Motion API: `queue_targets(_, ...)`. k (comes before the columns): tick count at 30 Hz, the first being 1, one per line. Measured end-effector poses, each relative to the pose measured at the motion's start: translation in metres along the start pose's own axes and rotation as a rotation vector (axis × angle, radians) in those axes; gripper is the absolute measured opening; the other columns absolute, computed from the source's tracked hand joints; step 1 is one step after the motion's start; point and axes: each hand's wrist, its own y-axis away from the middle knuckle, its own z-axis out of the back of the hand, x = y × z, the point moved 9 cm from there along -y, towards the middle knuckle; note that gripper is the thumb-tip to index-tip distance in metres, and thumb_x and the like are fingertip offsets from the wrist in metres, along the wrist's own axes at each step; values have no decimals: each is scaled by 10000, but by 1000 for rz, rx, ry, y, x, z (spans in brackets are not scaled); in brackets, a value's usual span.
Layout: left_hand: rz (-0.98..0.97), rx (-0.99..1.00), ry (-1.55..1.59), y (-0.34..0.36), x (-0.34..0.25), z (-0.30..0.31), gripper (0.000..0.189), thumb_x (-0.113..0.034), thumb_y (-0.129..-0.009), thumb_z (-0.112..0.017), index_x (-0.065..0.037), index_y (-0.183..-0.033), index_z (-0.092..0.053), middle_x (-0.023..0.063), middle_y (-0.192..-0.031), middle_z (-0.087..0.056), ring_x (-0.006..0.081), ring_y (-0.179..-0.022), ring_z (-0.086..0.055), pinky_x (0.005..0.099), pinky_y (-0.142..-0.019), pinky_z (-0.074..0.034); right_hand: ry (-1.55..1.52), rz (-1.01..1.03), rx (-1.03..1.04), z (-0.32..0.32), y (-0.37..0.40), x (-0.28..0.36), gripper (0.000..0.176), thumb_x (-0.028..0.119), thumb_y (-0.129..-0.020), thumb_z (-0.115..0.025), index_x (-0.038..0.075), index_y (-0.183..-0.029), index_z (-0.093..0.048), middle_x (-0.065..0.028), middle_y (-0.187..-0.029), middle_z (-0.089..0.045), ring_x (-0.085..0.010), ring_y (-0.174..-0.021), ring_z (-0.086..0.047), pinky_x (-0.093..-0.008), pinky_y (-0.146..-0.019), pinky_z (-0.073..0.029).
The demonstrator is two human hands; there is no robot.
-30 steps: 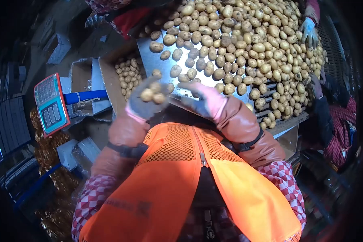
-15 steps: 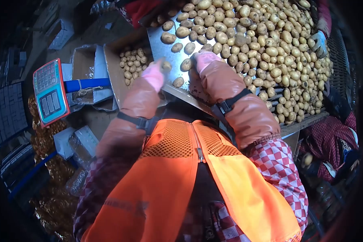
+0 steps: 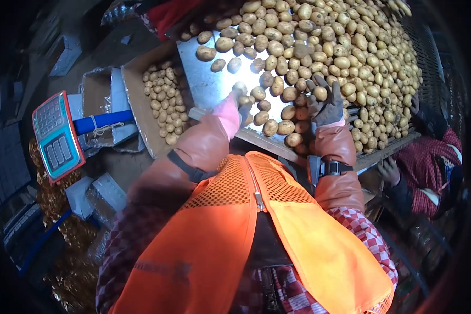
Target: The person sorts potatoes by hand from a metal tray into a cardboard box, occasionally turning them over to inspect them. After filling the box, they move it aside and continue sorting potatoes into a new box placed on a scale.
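Note:
My left hand (image 3: 231,112), in a pink glove with a grey palm, is at the near edge of the metal sorting table (image 3: 201,78). Its fingers curl around a potato (image 3: 239,88), slightly blurred, with other potatoes lying just to its right. Farther right, my right hand (image 3: 328,107) has its grey palm turned up, and its thumb and fingers bend about a pale potato (image 3: 320,94). Several loose potatoes (image 3: 286,127) lie on the table between my two hands. Beyond the right hand spreads a large heap of potatoes (image 3: 361,57).
A cardboard box (image 3: 133,99) partly filled with potatoes stands at the table's left end. Left of it are a scale display (image 3: 59,136) on a blue post and an opened carton (image 3: 97,86). A co-worker's gloved hand (image 3: 390,171) and checked sleeve show at the right.
My left hand has moved right from beside the box to the table. My right hand has shifted right and turned palm up at the heap. More potatoes now lie at the table's near edge.

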Motion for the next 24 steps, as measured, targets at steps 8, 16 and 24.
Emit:
queue_targets(8, 52, -57, 475, -28, 57, 8, 372, -187, -951, -615, -10, -1267, -530, 117, -860, -637, 177, -719, -623, 337, -626, -513, 1064, -62, -12, -66, 24, -38, 278, 254, -967, -602, 84, -1179, -660, -84, -923, -643, -161, -729, -609, -277, -599, -486)
queue_targets(16, 150, 133, 917, -38, 72, 5, 430, -91, -966, -533, -5, -1373, -422, 120, -991, -588, 225, -769, -640, 332, -654, -552, 2317, 209, 367, -108, -27, -111, 275, 145, -889, -577, 127, -1155, -645, -223, -1213, -579, -369, -1128, -610, -425, -951, -510)
queue_targets(24, 374, 215, 1571, 15, 48, 9, 382, -210, -1004, -502, -48, -1349, -481, 194, -1238, -532, 327, -1207, -536, 493, -993, -483, 1442, 609, 335, -161, 39, -66, 388, 117, -861, -661, 129, -1246, -612, -192, -1201, -614, -370, -1086, -615, -405, -951, -494)
